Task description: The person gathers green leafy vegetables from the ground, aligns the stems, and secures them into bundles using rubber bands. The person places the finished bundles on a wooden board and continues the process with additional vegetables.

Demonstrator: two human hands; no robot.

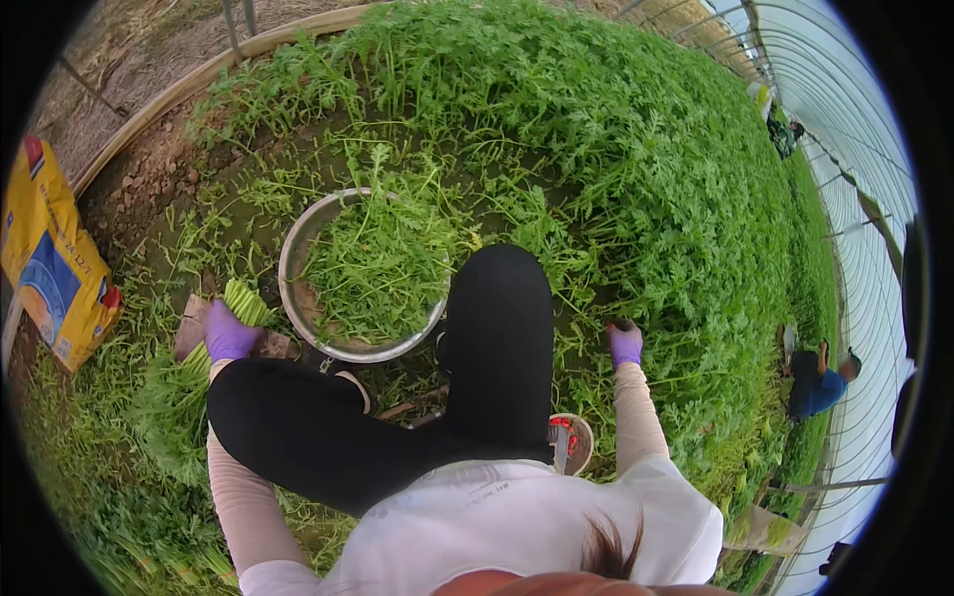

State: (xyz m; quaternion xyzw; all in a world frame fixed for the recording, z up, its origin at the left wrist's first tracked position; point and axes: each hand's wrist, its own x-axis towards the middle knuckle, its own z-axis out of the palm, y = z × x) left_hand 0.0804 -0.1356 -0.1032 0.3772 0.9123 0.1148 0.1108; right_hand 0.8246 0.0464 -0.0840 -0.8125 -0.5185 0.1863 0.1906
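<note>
My left hand (pixel 229 333), in a purple glove, is closed around a bundle of leafy greens (pixel 244 302). The cut stem ends point up and right, and the leaves hang down beside my left knee. Under the bundle lies a wooden board (pixel 192 328). My right hand (pixel 624 341), also gloved in purple, is at the edge of the standing greens (pixel 671 223); a small dark and red thing shows at its fingers, too small to name. Between the hands, in front of my knees, a round metal basin (pixel 289 261) holds loose greens (pixel 380 261).
A yellow printed bag (pixel 59 253) stands at the left. A small round container (pixel 581 447) with red items and a blade-like tool is beside my right thigh. Tied bundles (pixel 179 570) lie at lower left. A person in blue (pixel 816 387) crouches at right; another person (pixel 782 134) is farther off.
</note>
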